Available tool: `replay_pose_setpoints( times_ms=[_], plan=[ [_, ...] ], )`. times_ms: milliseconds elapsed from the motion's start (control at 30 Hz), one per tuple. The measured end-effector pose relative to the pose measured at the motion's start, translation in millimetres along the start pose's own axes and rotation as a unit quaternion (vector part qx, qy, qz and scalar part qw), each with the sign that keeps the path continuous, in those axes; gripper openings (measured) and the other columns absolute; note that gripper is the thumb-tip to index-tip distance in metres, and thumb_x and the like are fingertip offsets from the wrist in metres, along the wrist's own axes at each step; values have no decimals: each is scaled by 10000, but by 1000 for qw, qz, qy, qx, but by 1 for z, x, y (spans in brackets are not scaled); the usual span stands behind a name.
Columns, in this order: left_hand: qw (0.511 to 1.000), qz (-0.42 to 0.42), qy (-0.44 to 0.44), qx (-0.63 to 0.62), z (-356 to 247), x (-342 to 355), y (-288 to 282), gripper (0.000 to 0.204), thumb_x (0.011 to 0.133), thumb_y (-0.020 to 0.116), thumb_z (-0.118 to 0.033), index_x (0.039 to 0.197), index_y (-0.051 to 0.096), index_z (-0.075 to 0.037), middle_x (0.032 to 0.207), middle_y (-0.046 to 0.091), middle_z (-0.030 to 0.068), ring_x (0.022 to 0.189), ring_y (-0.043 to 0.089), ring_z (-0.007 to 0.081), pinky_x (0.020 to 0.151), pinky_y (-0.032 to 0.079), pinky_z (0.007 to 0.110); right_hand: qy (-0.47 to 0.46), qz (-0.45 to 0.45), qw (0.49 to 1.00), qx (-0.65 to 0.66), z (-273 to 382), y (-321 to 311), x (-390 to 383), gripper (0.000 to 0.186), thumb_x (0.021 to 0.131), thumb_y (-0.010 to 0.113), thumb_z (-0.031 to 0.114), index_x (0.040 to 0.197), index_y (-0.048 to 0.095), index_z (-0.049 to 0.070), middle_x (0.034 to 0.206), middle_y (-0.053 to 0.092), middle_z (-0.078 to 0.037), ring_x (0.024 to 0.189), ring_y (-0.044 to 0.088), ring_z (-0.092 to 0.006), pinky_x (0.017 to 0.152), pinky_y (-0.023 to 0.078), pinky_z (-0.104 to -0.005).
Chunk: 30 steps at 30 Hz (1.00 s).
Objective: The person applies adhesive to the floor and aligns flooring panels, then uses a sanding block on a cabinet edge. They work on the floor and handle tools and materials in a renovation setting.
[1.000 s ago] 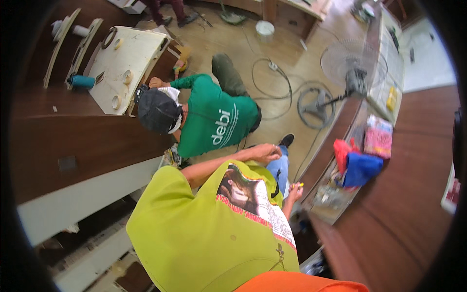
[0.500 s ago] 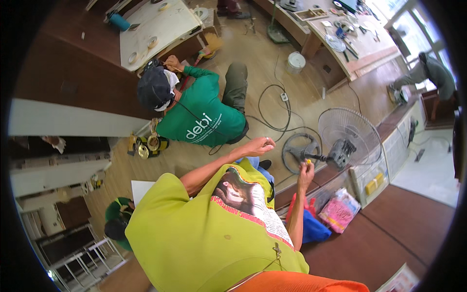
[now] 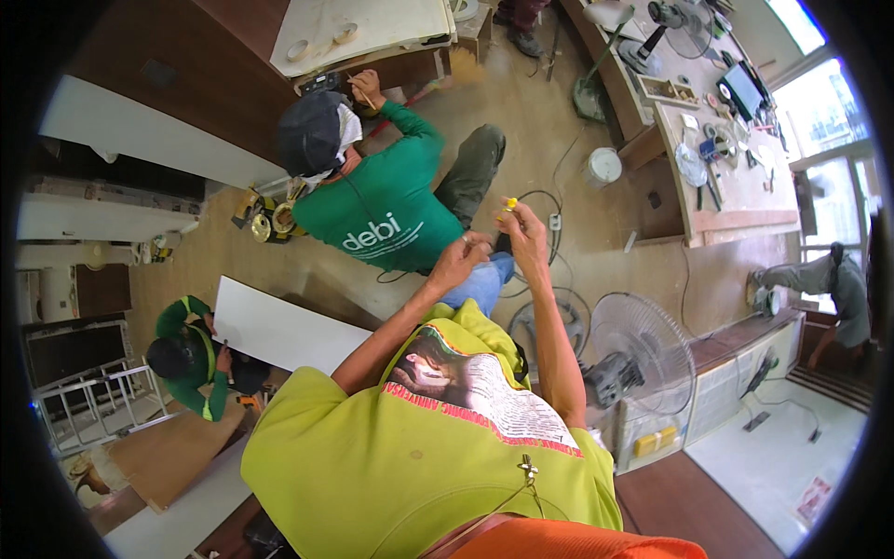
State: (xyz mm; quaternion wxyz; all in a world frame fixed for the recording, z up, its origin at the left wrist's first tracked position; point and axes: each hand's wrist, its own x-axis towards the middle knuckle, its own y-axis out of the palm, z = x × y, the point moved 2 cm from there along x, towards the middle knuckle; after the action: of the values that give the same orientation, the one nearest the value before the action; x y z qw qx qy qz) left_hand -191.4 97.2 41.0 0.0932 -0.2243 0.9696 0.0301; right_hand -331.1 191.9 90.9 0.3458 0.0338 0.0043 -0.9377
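My right hand (image 3: 524, 244) is raised in front of me, its fingers closed on a small yellow object (image 3: 509, 207) that sticks up past the fingertips. Its exact kind is too small to make out. Close beside it on the left, my left hand (image 3: 459, 260) is closed with the fingers curled together; whatever it may hold is hidden. The two hands are near each other but apart, above my blue trouser leg (image 3: 477, 285). Just beyond them crouches a co-worker in a green shirt (image 3: 372, 191), one hand at a low cabinet.
A standing fan (image 3: 643, 359) is at my right, with cables on the floor behind it. A white bucket (image 3: 603, 167) stands near a workbench (image 3: 736, 200) strewn with tools. At left, another co-worker (image 3: 191, 359) holds a white panel (image 3: 284, 326). A third person (image 3: 829, 284) bends at far right.
My right hand has come up and leftward from beside the fan, bringing the yellow object near my left hand. My left hand has drawn back and lower. The co-worker at left shows more fully.
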Motion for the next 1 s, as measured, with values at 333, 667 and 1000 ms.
replay_pose_setpoints(
  times_ms=[333,667,1000],
  plan=[
    [979,-113,33,-164,-88,184,22,378,1003,529,-253,1275,509,10,1138,614,118,950,655,191,851,542,312,-18,69,997,-41,26,-41,186,156,931,613,120,1034,601,3,830,669,-22,698,557,-61,620,438,-214],
    [958,-216,-17,-188,-108,272,-12,314,949,562,-232,1140,600,15,1003,652,84,883,629,134,842,501,269,-18,177,982,-66,13,-27,299,183,916,653,133,1029,688,-6,817,610,-6,721,508,-60,635,418,-228],
    [876,-425,23,-228,-113,311,-42,232,986,567,-186,1068,590,29,950,662,90,837,648,128,788,526,263,137,365,920,45,-5,19,424,336,994,551,265,1175,640,-2,952,661,-51,848,614,-135,783,491,-265]
  ],
)
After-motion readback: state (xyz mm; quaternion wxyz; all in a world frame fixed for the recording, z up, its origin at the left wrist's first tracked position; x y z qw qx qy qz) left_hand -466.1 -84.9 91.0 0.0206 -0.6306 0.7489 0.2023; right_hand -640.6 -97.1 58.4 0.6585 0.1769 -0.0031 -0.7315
